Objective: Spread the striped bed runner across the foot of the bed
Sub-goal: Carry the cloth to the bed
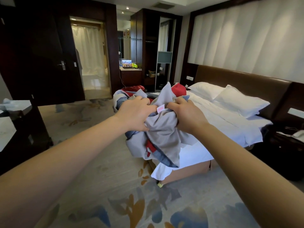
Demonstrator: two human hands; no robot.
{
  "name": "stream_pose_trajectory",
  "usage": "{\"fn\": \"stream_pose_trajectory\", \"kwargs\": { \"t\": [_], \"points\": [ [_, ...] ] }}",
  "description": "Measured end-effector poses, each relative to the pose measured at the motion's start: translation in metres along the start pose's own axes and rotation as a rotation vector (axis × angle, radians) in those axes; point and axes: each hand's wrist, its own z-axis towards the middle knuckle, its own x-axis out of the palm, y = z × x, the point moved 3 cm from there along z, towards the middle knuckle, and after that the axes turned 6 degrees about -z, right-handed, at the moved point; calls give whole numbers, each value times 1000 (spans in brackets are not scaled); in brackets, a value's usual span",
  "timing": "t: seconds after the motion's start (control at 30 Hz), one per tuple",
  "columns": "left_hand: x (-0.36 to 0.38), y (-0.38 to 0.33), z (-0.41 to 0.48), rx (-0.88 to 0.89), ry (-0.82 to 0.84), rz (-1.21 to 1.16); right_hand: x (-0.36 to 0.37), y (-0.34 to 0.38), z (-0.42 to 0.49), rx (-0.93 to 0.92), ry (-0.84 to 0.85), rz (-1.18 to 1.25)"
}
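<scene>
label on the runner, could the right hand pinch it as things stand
Probably yes, after letting go: the pink label sits exposed beside the right hand, but that hand is clenched on the bunched runner.

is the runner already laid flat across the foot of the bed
No, the striped bed runner is bunched up in the air, gripped by the left hand and the right hand above the corner of the bed.

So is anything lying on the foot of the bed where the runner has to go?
Nothing visible does. Both hands, left hand and right hand, hold the bunched runner above the bed; the white sheet there looks bare, though the runner hides part of it.
</scene>
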Motion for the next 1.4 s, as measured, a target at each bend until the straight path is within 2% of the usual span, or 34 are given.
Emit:
{"fn": "stream_pose_trajectory", "kwargs": {
  "t": [0.47, 0.9, 1.4],
  "points": [
    [82, 59, 133, -37, -12, 54, 80, -86, 130, -34, -18, -10],
    [158, 108, 240, -8, 37, 15, 154, -148, 220, 9, 8, 4],
    [243, 237, 364, 116, -2, -7, 223, -177, 377, 119, 1, -41]
  ]
}}
